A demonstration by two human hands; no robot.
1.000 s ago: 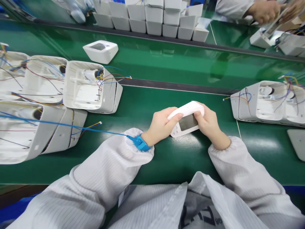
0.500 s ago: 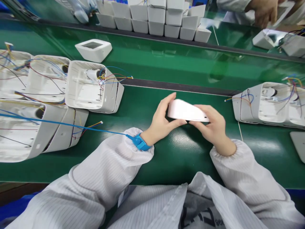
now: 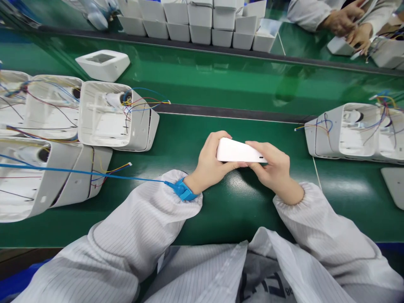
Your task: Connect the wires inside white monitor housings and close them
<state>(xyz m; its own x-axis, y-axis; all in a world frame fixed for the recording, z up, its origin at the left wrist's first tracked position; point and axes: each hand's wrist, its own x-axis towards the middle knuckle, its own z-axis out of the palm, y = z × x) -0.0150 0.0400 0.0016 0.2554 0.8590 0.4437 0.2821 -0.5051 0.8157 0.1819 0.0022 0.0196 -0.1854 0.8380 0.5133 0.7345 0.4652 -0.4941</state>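
Observation:
A white wedge-shaped plastic cover (image 3: 238,152) is held above the green workbench (image 3: 240,221), with a small dark slot showing near its right end. My left hand (image 3: 211,156) grips the thicker left end, thumb along the lower edge. My right hand (image 3: 272,164) pinches the narrower right end between thumb and fingers. The cover's underside is hidden from me. Around my left wrist sits a blue wrist strap (image 3: 183,189), its blue cord (image 3: 126,176) running off to the left.
White open housings (image 3: 109,115) with loose coloured wires stand at left; similar housings (image 3: 356,130) stand at right. A white frame with a window (image 3: 105,65) lies at upper left. A white panel (image 3: 393,185) rests at the right edge. Beyond the divider are stacked white housings (image 3: 200,25) and a co-worker's hands (image 3: 347,25).
Both hands have turned the white cover slightly and brought it a little left and lower. The view has shifted slightly. Across the divider, the co-worker's hands have moved down onto a white part.

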